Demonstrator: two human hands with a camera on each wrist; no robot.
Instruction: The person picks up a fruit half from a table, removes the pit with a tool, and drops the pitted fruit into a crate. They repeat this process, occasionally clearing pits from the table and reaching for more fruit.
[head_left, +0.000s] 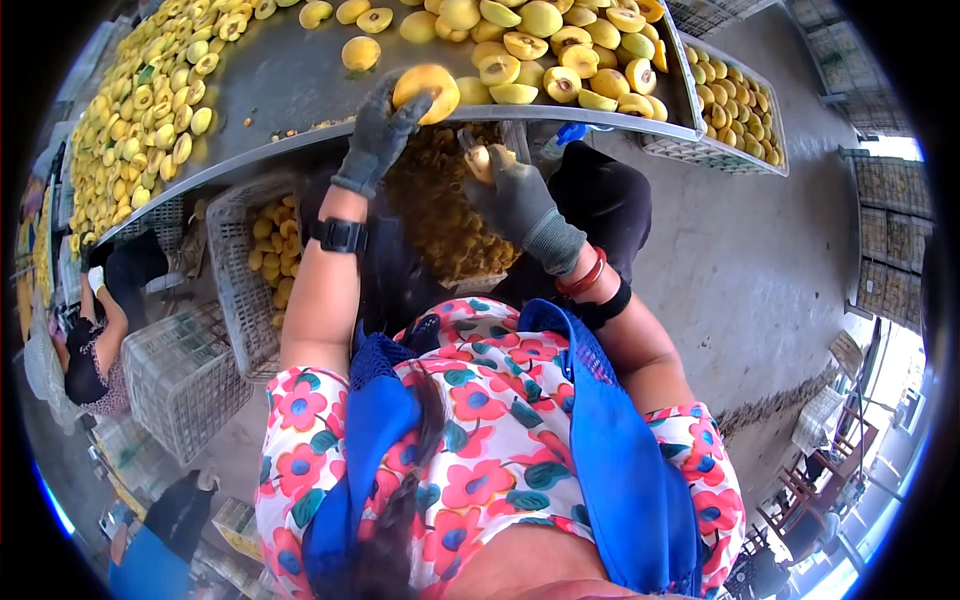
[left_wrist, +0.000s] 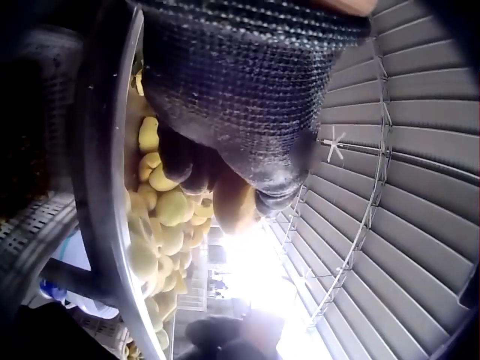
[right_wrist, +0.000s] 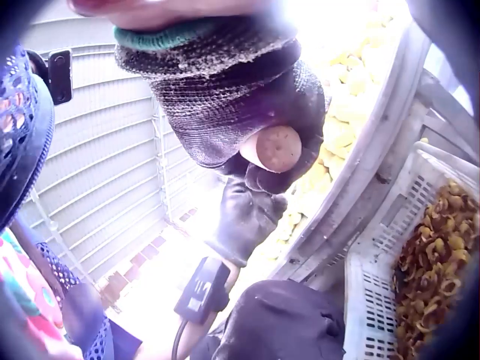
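My gloved left hand [head_left: 378, 138] holds a yellow peach [head_left: 428, 92] close over the front edge of the metal table, thumb across it. The left wrist view shows this peach [left_wrist: 232, 204] between the dark glove's fingers and thumb. My gloved right hand [head_left: 515, 203] grips a hand tool [head_left: 480, 163], to the right of the left hand and nearer my body. The tool's pale, round handle end [right_wrist: 279, 148] sticks out of the fist in the right wrist view; the glove hides much of the rest.
Peach halves [head_left: 560, 55] and more fruit [head_left: 140, 125] lie on the metal table [head_left: 290, 95]. Below its edge, between my knees, stands a crate of brown-yellow scraps [right_wrist: 367, 300]. Crates of peaches stand left [head_left: 235, 270] and right [head_left: 715, 155]. Another person [head_left: 95, 350] sits at the left.
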